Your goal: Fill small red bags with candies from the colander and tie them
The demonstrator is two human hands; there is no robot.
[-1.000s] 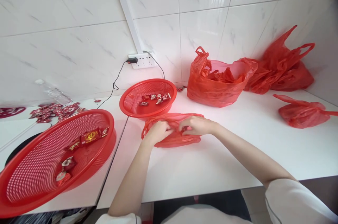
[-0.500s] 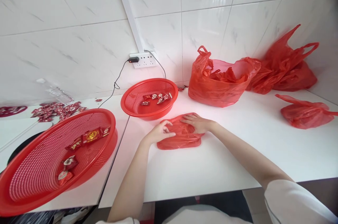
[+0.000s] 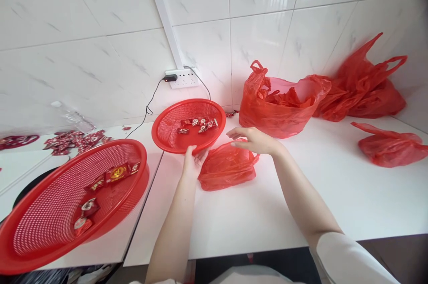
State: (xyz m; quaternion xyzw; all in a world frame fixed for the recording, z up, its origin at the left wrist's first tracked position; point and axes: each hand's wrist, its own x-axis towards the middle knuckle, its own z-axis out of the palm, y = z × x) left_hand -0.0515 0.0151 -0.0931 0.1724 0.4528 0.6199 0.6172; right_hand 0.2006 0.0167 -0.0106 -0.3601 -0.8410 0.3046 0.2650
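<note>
Both hands have come up off the flattened red bag since half a second ago: my left hand has shifted to the small basket, and my right hand has risen just over the bag's far edge. That bag lies on the table between my forearms, spread out and slack; I cannot tell whether anything is inside. My left hand is open, thumb up at the basket's near rim and fingers spread, not wrapped round anything. My right is open too, fingers loosely bent, holding nothing I can see.

Laying out the bag looks done, to my judgement; the wrapped sweets remain in the small basket, just beyond my left hand. Left of that hand, the large basket holds a few packets. Beyond my right hand stands a bulging bag, and well off to its right sits a smaller gathered bag.
</note>
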